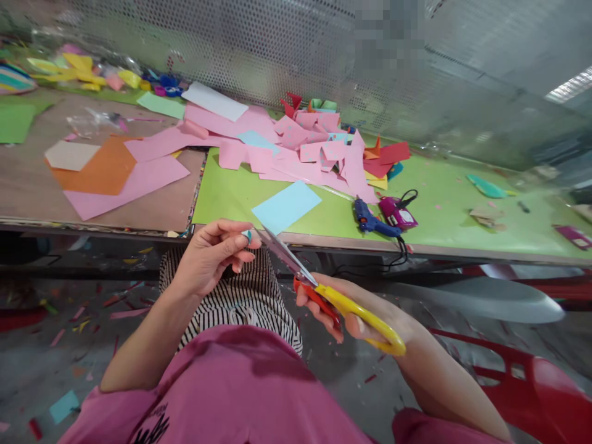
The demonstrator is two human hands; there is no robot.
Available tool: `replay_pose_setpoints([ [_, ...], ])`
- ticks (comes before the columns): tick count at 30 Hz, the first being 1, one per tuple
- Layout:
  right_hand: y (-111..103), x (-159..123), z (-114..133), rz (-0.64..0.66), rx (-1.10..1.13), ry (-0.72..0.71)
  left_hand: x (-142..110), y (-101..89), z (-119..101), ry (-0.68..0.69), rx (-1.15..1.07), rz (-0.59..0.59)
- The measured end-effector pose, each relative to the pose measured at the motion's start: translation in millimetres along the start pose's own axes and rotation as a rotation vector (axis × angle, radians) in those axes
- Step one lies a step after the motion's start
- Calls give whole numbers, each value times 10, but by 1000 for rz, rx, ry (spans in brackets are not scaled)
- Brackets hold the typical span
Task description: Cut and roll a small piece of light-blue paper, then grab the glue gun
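Note:
My right hand (356,311) grips scissors (324,293) with yellow and red handles, fingers through the loops, in front of the table edge. The blades point up and left toward my left hand (210,256). My left hand pinches a small light blue piece (248,235) between thumb and fingertips, right at the blade tips. A light blue paper sheet (285,206) lies on the green table mat (222,197) just beyond both hands.
A heap of pink dotted paper pieces (305,151) covers the middle of the table. Orange and pink sheets (106,169) lie left. A blue glue gun (372,222) and a magenta one (398,214) sit right. Red chair (531,370) at lower right. Paper scraps litter the floor.

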State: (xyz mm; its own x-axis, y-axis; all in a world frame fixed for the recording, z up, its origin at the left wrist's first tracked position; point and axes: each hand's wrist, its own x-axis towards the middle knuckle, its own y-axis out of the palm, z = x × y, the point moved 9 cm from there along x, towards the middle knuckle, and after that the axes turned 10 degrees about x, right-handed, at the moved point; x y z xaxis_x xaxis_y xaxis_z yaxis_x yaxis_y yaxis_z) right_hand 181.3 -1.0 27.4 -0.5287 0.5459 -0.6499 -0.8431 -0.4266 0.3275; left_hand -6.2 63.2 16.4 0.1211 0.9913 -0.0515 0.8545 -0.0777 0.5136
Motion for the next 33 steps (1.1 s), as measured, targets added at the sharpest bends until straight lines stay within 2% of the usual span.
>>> replay_pose_setpoints([
  [5,-36,66,-158,-6,56,119,5,-7,-23,18,4,-6],
  [12,-74,70,-176,22,56,127,-15,-33,-79,109,117,-15],
  [15,-63,41,-157,26,74,128,-52,-32,-119,158,211,36],
  [18,-58,38,-217,42,117,190,-88,-29,-176,184,308,92],
  [23,-133,86,-346,48,151,239,-86,19,-198,117,407,188],
  [28,-136,58,-326,47,7,157,-71,43,-202,41,478,260],
  [33,-130,-73,-122,6,-292,-16,-58,-103,-197,46,685,253],
])
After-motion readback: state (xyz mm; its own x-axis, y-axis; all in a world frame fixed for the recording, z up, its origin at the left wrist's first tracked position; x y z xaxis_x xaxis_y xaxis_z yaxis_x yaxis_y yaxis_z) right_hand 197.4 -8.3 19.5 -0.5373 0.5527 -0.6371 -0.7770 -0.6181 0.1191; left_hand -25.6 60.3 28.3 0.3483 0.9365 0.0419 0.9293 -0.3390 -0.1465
